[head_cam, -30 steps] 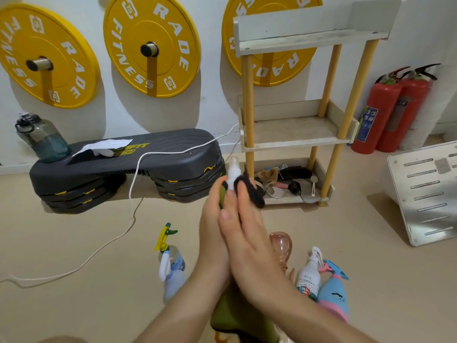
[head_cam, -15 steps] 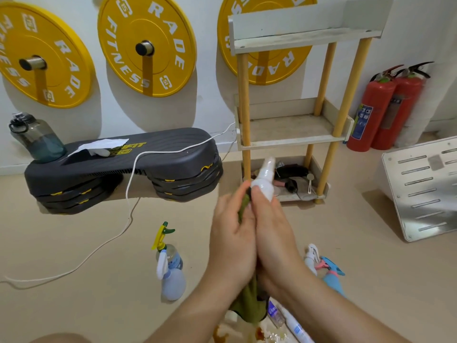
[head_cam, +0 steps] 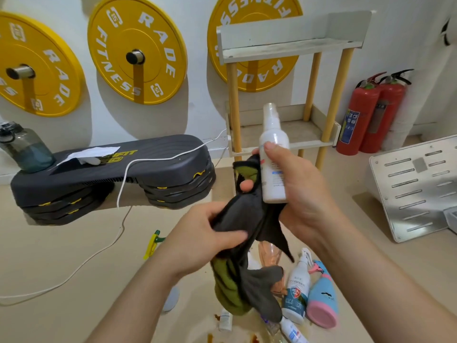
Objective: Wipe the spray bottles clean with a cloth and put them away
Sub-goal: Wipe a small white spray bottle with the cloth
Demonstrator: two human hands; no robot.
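Observation:
My right hand (head_cam: 299,191) grips a small white spray bottle (head_cam: 273,159) upright in front of me, thumb across its shoulder. My left hand (head_cam: 207,233) holds a dark grey and green cloth (head_cam: 244,243), which drapes down from the bottle's base; part of the cloth is also caught under my right fingers. On the floor below lie a white spray bottle with a teal label (head_cam: 296,288), a blue and pink spray bottle (head_cam: 324,298), a clear pinkish bottle (head_cam: 269,253) and a bottle with a yellow-green trigger (head_cam: 154,241), mostly hidden by my left arm.
A wooden shelf rack (head_cam: 284,139) stands against the wall behind the bottle. Left of it sits a black step platform (head_cam: 111,174) with a water jug (head_cam: 24,149) and a white cable (head_cam: 118,214). Two red fire extinguishers (head_cam: 371,112) and a metal panel (head_cam: 418,186) are at the right.
My hands have separated. The right hand lifted the white bottle up and clear of the cloth, while the left hand pulled the cloth down and to the left.

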